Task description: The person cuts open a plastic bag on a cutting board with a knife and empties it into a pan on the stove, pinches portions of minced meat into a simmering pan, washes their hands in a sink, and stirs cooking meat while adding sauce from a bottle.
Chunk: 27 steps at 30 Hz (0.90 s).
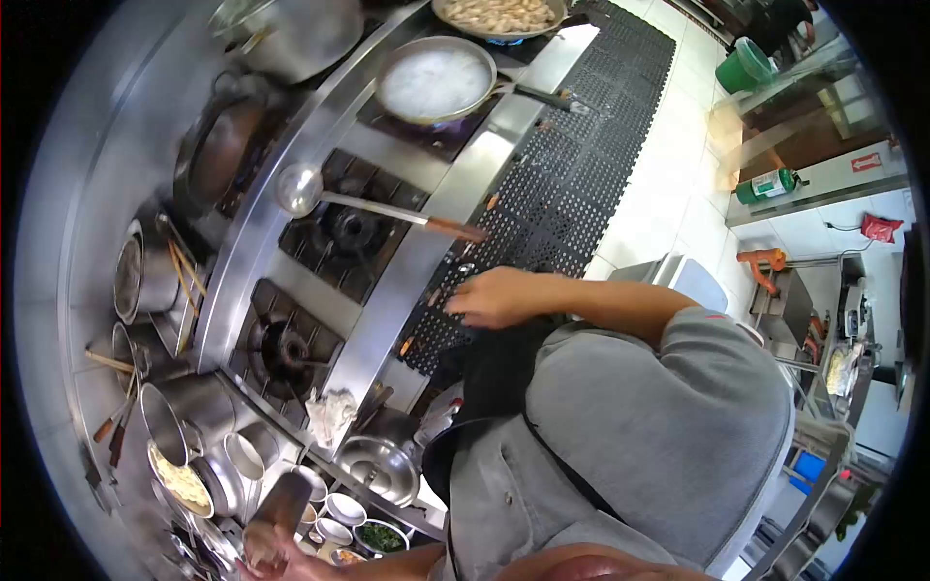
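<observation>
At the lower left, my left hand [263, 550] is closed around a grey cylindrical container [283, 502], slightly blurred, above the cluttered side counter. My right hand [496, 297] hangs loose in front of the stove edge, its fingers slightly bent and holding nothing visible. Close to it, but apart, is the wooden handle end of a ladle [387, 209]. The ladle lies across the stove, its steel bowl towards the back rail. Small white bowls [345, 508] and a bowl of chopped greens [380, 536] sit close to my left hand.
A pan of bubbling whitish liquid [436, 82] stands over a flame, its handle jutting past the stove edge. Beyond it is a pan of pale food pieces [499, 15]. Pots [186, 418] line the left side. Black perforated mat [567, 184] covers the floor alongside the stove.
</observation>
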{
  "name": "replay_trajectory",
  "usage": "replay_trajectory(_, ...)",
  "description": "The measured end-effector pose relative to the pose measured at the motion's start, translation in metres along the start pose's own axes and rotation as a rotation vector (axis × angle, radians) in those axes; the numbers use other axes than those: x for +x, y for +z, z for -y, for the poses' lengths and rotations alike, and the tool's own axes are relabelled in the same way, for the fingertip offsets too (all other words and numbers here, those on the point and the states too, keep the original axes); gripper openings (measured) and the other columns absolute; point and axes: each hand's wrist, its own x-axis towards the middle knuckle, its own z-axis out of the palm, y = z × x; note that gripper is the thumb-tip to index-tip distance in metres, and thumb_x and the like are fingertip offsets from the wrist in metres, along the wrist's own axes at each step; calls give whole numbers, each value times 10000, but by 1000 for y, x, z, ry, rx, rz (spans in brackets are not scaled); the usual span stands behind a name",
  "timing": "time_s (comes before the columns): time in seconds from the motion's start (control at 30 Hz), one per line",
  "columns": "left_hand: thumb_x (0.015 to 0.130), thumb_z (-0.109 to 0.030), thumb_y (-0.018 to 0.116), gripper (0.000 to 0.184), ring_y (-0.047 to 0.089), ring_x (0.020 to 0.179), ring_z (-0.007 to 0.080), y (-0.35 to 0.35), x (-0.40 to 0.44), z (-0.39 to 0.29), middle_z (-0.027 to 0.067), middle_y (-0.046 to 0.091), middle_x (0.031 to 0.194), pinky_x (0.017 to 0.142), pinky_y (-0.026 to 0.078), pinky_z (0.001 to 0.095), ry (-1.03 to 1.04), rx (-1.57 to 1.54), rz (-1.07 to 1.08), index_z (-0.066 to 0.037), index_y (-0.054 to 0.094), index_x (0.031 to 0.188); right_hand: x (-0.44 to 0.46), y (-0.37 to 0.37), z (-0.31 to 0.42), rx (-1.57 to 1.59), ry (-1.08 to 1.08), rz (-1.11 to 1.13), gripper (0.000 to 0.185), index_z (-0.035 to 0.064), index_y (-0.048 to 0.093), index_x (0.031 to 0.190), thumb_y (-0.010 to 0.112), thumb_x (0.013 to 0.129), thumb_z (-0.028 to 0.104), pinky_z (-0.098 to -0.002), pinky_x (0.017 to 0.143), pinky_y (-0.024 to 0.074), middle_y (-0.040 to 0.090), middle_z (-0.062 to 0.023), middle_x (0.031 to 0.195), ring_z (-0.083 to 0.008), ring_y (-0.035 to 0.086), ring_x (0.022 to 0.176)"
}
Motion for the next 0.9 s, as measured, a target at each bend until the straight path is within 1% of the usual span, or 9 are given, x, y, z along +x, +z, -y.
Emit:
replay_trajectory(0.07,657,-175,885,886,589,1036,270,26,-34,-65,166,593,1153,925,504,388,42,-686,142,-32,399,1384,4,-17,0,62,-140,-130,482,56,514,1271,649,856,263,-458,856,506,581,-206,1120,-384,603,1010)
replay_trajectory(0.13,613,-309,911,1006,585,1054,305,46,-71,-157,174,551,1198,950,496,412,21,-853,293,-23,349,1396,-4,-52,0,4,-380,-382,705,44,438,1344,741,771,321,-451,854,497,531,-224,1199,-393,567,1062)
replay_trajectory(0.23,559,-256,926,1058,587,1080,301,82,-120,-288,202,613,1162,959,469,417,150,-1177,420,-14,327,1397,-34,-107,-14,-99,-458,-545,839,46,393,1375,793,697,335,-448,831,501,559,-212,1145,-391,587,1015)
replay_trajectory(0.33,551,-97,908,991,565,1142,302,97,-160,-406,212,591,1201,996,458,413,6,-1597,685,-15,346,1364,-83,-161,-43,24,-106,-454,920,56,360,1398,817,648,331,-447,815,504,588,-194,1068,-387,605,967)
replay_trajectory(0.43,596,-29,879,1035,537,1185,284,99,-176,-481,192,500,1361,991,464,385,87,-1690,983,-38,270,1433,-128,-210,-88,-40,57,-427,875,60,425,1367,794,603,273,-424,844,507,614,-209,1057,-369,626,972)
replay_trajectory(0.5,633,-37,856,1044,532,1189,289,109,-179,-511,194,440,1418,961,469,372,109,-1719,1096,-47,230,1468,-150,-242,-121,2,107,-628,880,87,399,1367,774,595,283,-464,823,523,613,-185,1111,-389,622,984)
replay_trajectory(0.7,817,-58,692,777,568,1135,276,155,-178,-518,191,487,1342,919,484,348,-31,-1624,1185,-31,258,1461,-189,-395,-252,-537,450,-734,851,209,396,1395,739,616,207,-448,803,534,653,-183,1076,-383,654,936)
replay_trajectory(0.83,925,-127,605,562,611,1040,258,199,-176,-510,182,554,1246,866,507,342,-167,-1456,1100,-8,342,1407,-182,-480,-344,-993,716,-486,880,340,360,1420,732,638,182,-474,756,541,648,-172,979,-388,659,867)
replay_trajectory(0.9,947,-115,573,503,619,1016,247,209,-177,-516,178,568,1223,856,509,335,-255,-1377,1076,-1,364,1390,-169,-510,-384,-1064,806,-336,737,325,416,1370,734,710,239,-463,728,540,660,-149,999,-322,674,888)
